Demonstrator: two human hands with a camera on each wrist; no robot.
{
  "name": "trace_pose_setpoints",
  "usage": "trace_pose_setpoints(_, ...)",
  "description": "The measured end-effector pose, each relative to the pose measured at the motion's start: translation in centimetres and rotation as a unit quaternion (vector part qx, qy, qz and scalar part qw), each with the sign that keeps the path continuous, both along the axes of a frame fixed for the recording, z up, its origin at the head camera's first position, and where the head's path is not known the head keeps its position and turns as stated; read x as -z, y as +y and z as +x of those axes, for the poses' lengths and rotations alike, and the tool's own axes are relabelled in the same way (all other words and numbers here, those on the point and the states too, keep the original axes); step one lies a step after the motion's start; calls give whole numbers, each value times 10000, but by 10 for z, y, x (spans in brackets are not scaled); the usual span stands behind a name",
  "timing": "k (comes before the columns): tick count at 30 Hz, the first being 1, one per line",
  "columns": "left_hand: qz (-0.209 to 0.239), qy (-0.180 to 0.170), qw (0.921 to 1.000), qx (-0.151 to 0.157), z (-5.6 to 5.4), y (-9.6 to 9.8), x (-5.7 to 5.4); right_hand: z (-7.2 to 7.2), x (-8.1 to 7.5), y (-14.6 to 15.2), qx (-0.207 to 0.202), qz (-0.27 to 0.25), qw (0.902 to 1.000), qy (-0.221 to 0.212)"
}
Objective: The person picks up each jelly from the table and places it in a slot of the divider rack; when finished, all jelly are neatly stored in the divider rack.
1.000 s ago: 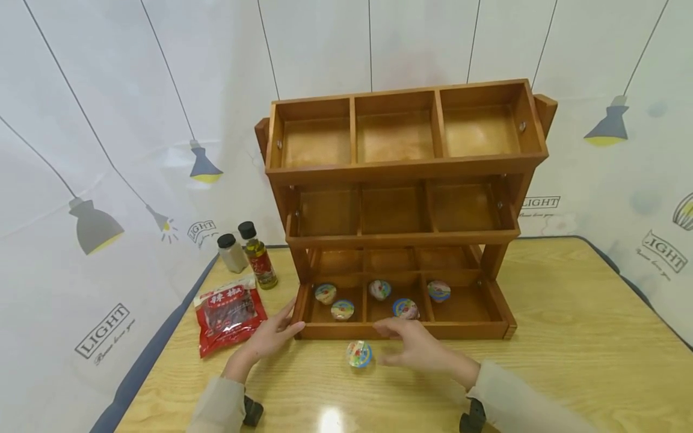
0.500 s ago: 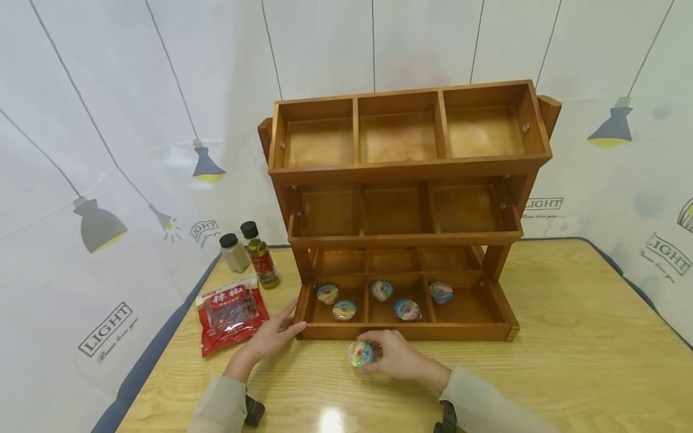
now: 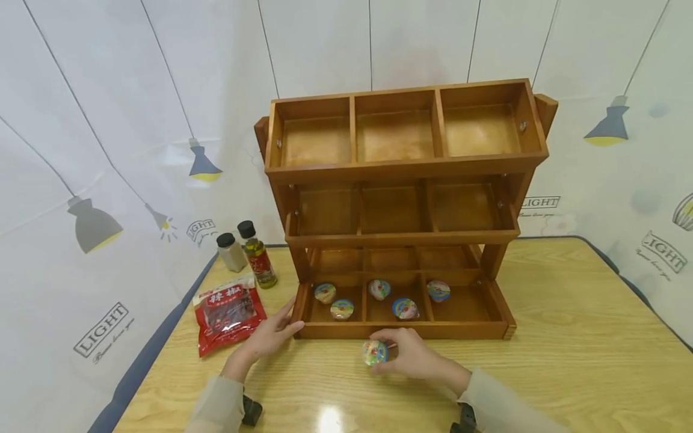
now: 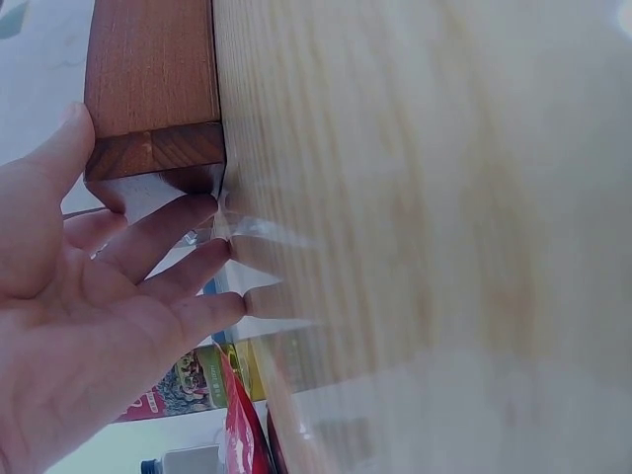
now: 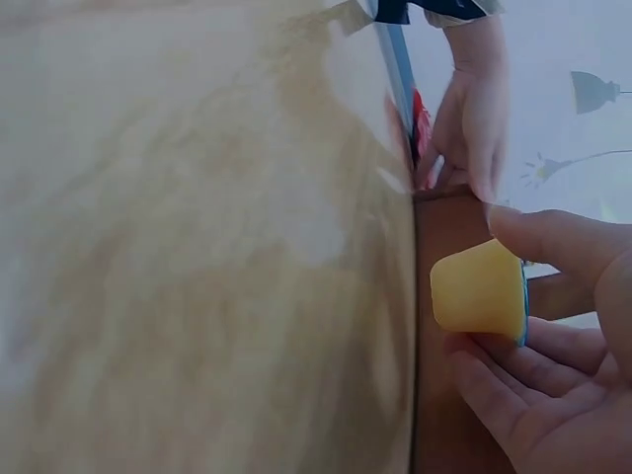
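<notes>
A small jelly cup (image 3: 373,353) with a printed lid is pinched between thumb and fingers of my right hand (image 3: 414,356), just in front of the wooden rack (image 3: 400,331). Seen from the right wrist, the jelly cup (image 5: 479,288) has a yellow body and hangs a little off the tabletop. My left hand (image 3: 271,335) rests at the rack's front left corner, thumb on the front, fingers extended along the side. Inside the lowest tier lie several more jelly cups: two in the left compartment, two in the middle (image 3: 405,309), one in the right (image 3: 438,291).
Left of the rack lies a red bag (image 3: 227,316) of dried chillies. Behind it stand an oil bottle (image 3: 258,258) with a black cap and a pale jar (image 3: 231,252). The rack's two upper tiers rise above the hands. A patterned curtain closes off the back.
My right hand has closed on the jelly cup that lay on the table and has carried it slightly to the right. The left hand has stayed at the rack's corner.
</notes>
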State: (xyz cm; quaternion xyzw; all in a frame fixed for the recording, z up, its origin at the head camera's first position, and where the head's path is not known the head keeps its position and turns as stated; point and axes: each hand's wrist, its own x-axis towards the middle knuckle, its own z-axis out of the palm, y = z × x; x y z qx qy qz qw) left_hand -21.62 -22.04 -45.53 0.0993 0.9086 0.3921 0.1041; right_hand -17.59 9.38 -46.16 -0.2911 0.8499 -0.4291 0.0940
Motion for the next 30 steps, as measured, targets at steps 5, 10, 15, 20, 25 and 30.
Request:
trace_pose_setpoints(5, 14, -2, 10000, -39, -1, -1, -1, -3, -18, 23, 53, -110, 9994, 329)
trace_pose_setpoints(10, -24, 35, 10000, -28, -1, -1, 1, -12, -43, 53, 494, -116, 9975, 496)
trace_pose_setpoints(15, -27, 28, 10000, -34, -1, -2, 3, -21, -65, 80, 1024, 30, 9933, 534)
trace_pose_setpoints(20, -32, 59, 10000, -13, 0, -1, 3, -32, -74, 101, 1275, 189, 9902, 539)
trace_pose_setpoints(25, -31, 77, 10000, 38, 0, 0, 2, -41, -68, 121, 1420, 540, 9871, 506)
trace_pose_setpoints(30, 26, 51, 10000, -16, 0, -1, 3, -50, -51, 133, 1559, 876, 9837, 191)
